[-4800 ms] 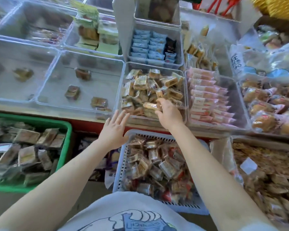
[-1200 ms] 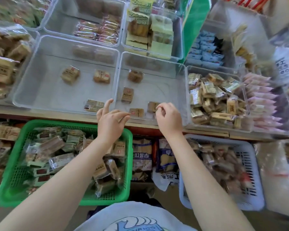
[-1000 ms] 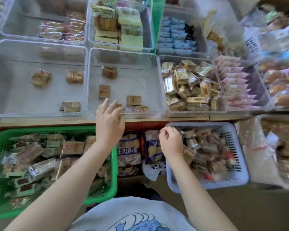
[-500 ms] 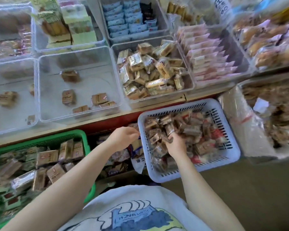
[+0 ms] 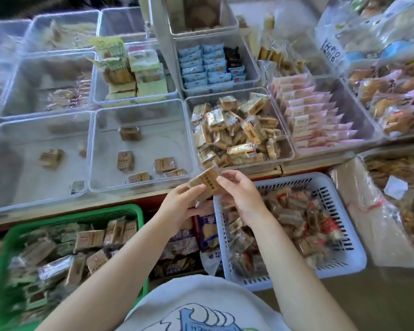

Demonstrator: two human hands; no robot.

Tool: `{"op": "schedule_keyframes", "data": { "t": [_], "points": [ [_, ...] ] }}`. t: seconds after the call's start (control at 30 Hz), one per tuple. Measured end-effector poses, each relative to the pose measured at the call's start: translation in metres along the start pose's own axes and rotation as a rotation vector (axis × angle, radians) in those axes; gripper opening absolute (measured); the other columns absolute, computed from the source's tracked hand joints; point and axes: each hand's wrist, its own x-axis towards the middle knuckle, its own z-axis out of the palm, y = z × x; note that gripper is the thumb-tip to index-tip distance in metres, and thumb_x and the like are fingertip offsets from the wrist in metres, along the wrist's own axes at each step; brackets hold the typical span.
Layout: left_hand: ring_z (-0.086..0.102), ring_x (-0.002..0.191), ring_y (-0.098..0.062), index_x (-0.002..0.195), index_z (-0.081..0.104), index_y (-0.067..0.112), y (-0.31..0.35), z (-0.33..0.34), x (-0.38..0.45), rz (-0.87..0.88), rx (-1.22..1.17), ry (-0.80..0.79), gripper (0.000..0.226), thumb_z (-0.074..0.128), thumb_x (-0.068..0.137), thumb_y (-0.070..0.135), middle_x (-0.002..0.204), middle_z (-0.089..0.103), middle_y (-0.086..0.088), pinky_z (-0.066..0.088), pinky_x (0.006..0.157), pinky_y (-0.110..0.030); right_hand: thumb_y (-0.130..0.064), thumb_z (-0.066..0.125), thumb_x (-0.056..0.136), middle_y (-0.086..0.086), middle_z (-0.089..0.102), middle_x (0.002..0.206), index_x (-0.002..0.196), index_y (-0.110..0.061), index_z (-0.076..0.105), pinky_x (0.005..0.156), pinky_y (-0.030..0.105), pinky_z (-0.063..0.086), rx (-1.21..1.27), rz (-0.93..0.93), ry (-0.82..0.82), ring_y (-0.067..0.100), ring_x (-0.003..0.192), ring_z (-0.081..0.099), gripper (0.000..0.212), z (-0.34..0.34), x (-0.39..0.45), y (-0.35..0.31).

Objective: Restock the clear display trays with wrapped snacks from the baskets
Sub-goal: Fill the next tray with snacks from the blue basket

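Both hands hold one tan wrapped snack (image 5: pixel 207 180) above the gap between the baskets. My left hand (image 5: pixel 177 210) grips its lower left end, and my right hand (image 5: pixel 240 195) pinches its right edge. Just beyond it stands a clear tray (image 5: pixel 287 149) piled with similar tan snacks. To its left, another clear tray (image 5: pixel 101 185) holds only several scattered snacks. The white basket (image 5: pixel 351 244) of wrapped snacks sits under my right forearm. The green basket (image 5: pixel 7 249) of wrapped snacks sits at the lower left.
Further clear trays hold blue packs (image 5: pixel 204 65), pink packs (image 5: pixel 316 113) and green-labelled cakes (image 5: pixel 132 72). Bagged buns (image 5: pixel 392 96) lie at the right. A plastic-lined box (image 5: pixel 373 211) stands right of the white basket. Blue snack bags (image 5: pixel 207 231) lie between the baskets.
My right hand has lifted a tan snack out of the white basket, and my left hand has come up to take hold of it too. The view has shifted back toward the trays.
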Motion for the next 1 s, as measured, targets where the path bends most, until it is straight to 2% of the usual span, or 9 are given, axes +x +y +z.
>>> {"op": "schedule_keyframes", "data": {
  "t": [0.2, 0.33, 0.43, 0.53, 0.6, 0.73, 0.8, 0.9, 1.0],
  "points": [
    [0.073, 0.076, -0.023, 0.111, 0.065, 0.006, 0.035, -0.072, 0.022, 0.091, -0.013, 0.375, 0.033, 0.077, 0.086, 0.025, 0.102, 0.073, -0.015, 0.061, 0.068, -0.034, -0.025, 0.053, 0.103, 0.007, 0.070, 0.102, 0.109, -0.014, 0.063, 0.065, 0.028, 0.052, -0.079, 0.103, 0.023, 0.019, 0.087, 0.070, 0.016, 0.034, 0.018, 0.002],
    [0.063, 0.083, -0.022, 0.091, 0.065, 0.015, 0.049, -0.096, 0.055, 0.222, 0.769, 0.625, 0.029, 0.077, 0.081, 0.040, 0.090, 0.069, -0.002, 0.052, 0.073, -0.035, -0.022, 0.054, 0.102, 0.008, 0.072, 0.096, 0.106, -0.012, 0.066, 0.070, 0.032, 0.054, -0.129, 0.149, 0.063, 0.018, 0.079, 0.069, 0.017, 0.032, 0.017, 0.016],
    [0.062, 0.099, -0.027, 0.111, 0.063, 0.015, 0.043, -0.099, 0.079, 0.154, 1.048, 0.551, 0.037, 0.072, 0.085, 0.041, 0.107, 0.069, -0.006, 0.051, 0.082, -0.036, -0.020, 0.054, 0.102, 0.006, 0.070, 0.090, 0.102, -0.010, 0.067, 0.070, 0.032, 0.053, -0.140, 0.183, 0.133, 0.016, 0.075, 0.066, 0.016, 0.018, 0.015, 0.025],
    [0.061, 0.112, -0.032, 0.135, 0.051, 0.019, 0.035, -0.097, 0.091, 0.034, 1.064, 0.502, 0.048, 0.056, 0.094, 0.045, 0.125, 0.065, -0.011, 0.049, 0.091, -0.040, -0.020, 0.054, 0.101, 0.008, 0.068, 0.088, 0.103, -0.010, 0.066, 0.066, 0.030, 0.052, -0.159, 0.220, 0.205, 0.017, 0.073, 0.065, 0.016, -0.001, 0.014, 0.034],
    [0.056, 0.120, -0.034, 0.143, 0.045, 0.018, 0.035, -0.093, 0.086, 0.114, 1.047, 0.521, 0.051, 0.050, 0.098, 0.041, 0.130, 0.062, -0.012, 0.046, 0.096, -0.042, -0.020, 0.055, 0.100, 0.009, 0.069, 0.089, 0.100, -0.011, 0.067, 0.068, 0.032, 0.053, -0.176, 0.228, 0.257, 0.018, 0.074, 0.066, 0.014, -0.013, 0.013, 0.042],
    [0.061, 0.099, -0.023, 0.121, 0.062, 0.016, 0.029, -0.065, 0.048, 0.421, 0.969, 0.471, 0.028, 0.055, 0.096, 0.027, 0.107, 0.067, -0.003, 0.048, 0.081, -0.036, -0.018, 0.055, 0.098, 0.009, 0.070, 0.096, 0.094, -0.017, 0.065, 0.065, 0.032, 0.053, -0.302, 0.222, 0.403, 0.019, 0.077, 0.064, 0.011, -0.040, 0.021, 0.064],
    [0.064, 0.082, -0.016, 0.111, 0.065, 0.024, 0.018, -0.045, 0.029, 0.351, 0.901, 0.326, 0.018, 0.055, 0.098, 0.028, 0.097, 0.069, 0.004, 0.052, 0.070, -0.033, -0.017, 0.055, 0.094, 0.010, 0.066, 0.110, 0.094, -0.020, 0.063, 0.072, 0.036, 0.055, -0.563, 0.203, 0.508, 0.024, 0.088, 0.063, 0.008, -0.058, 0.028, 0.078],
    [0.069, 0.080, -0.013, 0.104, 0.067, 0.029, -0.008, -0.023, 0.025, 0.175, 0.881, 0.150, 0.014, 0.055, 0.098, 0.029, 0.091, 0.072, 0.008, 0.059, 0.073, -0.037, -0.022, 0.059, 0.095, 0.010, 0.045, 0.134, 0.127, -0.021, 0.055, 0.081, 0.039, 0.054, -0.980, 0.270, 0.462, 0.031, 0.109, 0.056, 0.032, -0.084, 0.038, 0.101],
    [0.070, 0.078, -0.012, 0.106, 0.070, 0.024, -0.031, -0.008, 0.029, 0.073, 0.881, 0.091, 0.018, 0.055, 0.098, 0.025, 0.090, 0.073, 0.007, 0.059, 0.074, -0.034, -0.027, 0.056, 0.099, 0.012, 0.041, 0.136, 0.132, -0.022, 0.043, 0.077, 0.040, 0.056, -1.006, 0.378, 0.335, 0.033, 0.103, 0.058, 0.036, -0.092, 0.044, 0.119]
  ]
}}
